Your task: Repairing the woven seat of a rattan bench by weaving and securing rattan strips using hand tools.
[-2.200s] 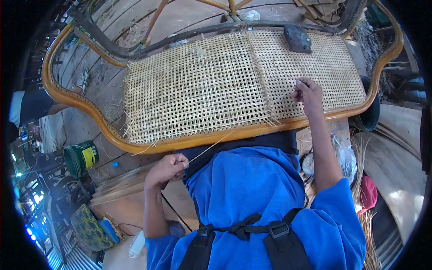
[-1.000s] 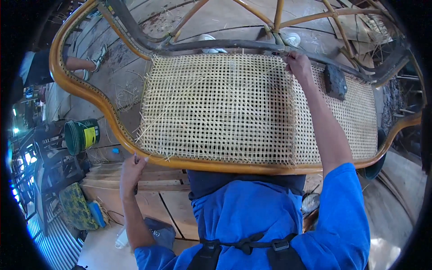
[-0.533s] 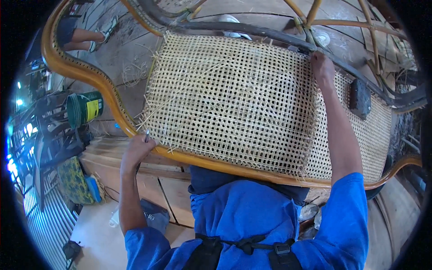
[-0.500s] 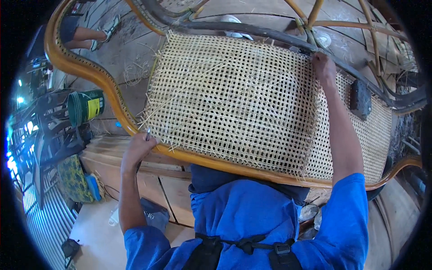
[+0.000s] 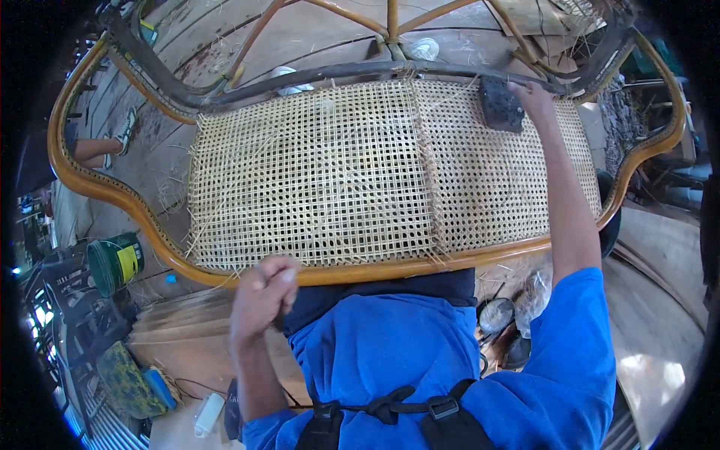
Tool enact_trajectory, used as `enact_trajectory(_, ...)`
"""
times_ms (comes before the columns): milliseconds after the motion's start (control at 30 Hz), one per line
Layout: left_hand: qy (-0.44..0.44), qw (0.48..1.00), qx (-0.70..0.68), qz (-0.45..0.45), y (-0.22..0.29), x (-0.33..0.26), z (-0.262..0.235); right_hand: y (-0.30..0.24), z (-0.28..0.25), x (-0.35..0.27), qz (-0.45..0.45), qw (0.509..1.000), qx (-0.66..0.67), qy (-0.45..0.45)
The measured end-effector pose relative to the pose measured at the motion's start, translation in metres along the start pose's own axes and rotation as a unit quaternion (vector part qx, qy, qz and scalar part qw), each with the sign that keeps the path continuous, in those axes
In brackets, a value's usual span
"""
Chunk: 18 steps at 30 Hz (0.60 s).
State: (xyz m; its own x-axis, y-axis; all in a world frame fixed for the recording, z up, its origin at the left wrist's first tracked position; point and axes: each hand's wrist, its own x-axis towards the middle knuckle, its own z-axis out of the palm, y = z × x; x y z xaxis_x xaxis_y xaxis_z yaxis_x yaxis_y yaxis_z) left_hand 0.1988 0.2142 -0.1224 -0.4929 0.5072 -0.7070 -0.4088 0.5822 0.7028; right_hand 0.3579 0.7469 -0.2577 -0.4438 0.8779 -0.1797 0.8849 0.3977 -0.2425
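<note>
A sheet of woven cane webbing [image 5: 315, 180] spans a curved wooden frame [image 5: 360, 272] in front of me, with loose strand ends along its edges. My right hand [image 5: 531, 101] is at the far right of the webbing, fingers closed on the edge of a dark, rough block [image 5: 501, 105] that rests on the cane beside the far rail. My left hand [image 5: 266, 294] is raised just on my side of the frame's near rail, slightly blurred, fingers curled closed. What it holds, if anything, is hidden.
Dark rail [image 5: 322, 73] with wooden struts runs behind the webbing. A green bucket [image 5: 112, 264] lies tipped at left. Another person's leg [image 5: 101, 150] shows at far left. A white bottle [image 5: 209, 414] lies near my left elbow; a clear plastic bag [image 5: 532, 300] is at right.
The view has shifted right. My right hand has gone from the cane seam by the far rail to the dark block. My left hand has come off the frame's near left corner toward me.
</note>
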Motion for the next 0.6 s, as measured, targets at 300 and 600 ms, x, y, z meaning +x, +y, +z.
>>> enact_trajectory(300,-0.092,0.991,0.083,0.052,0.012,0.107,0.127,-0.006,0.015,-0.055,0.04,0.988,0.145,0.031)
enact_trajectory(600,-0.065,0.941,0.306,0.126,0.059,0.195,0.206,-0.033,-0.005,-0.156,-0.025,0.982,0.144,0.118)
